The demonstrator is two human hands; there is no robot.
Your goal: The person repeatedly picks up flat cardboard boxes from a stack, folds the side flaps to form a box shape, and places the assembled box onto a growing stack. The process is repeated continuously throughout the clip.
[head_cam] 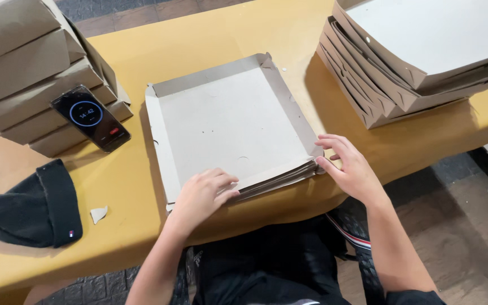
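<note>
A stack of flat brown cardboard box blanks point(230, 121) lies in the middle of the yellow table point(199, 39), side flaps of the top sheet raised. My left hand point(201, 195) presses on the near edge of the top sheet, fingers curled over it. At the stack's near right corner, my right hand point(348, 166) touches the edge with its fingers spread, pinching the corner flap.
Folded cardboard boxes are piled at the far left point(24, 68) and far right point(425, 51). A phone point(90, 117) showing a timer leans on the left pile. A black knit cap point(32, 206) and a small cardboard scrap point(98, 213) lie near the left front edge.
</note>
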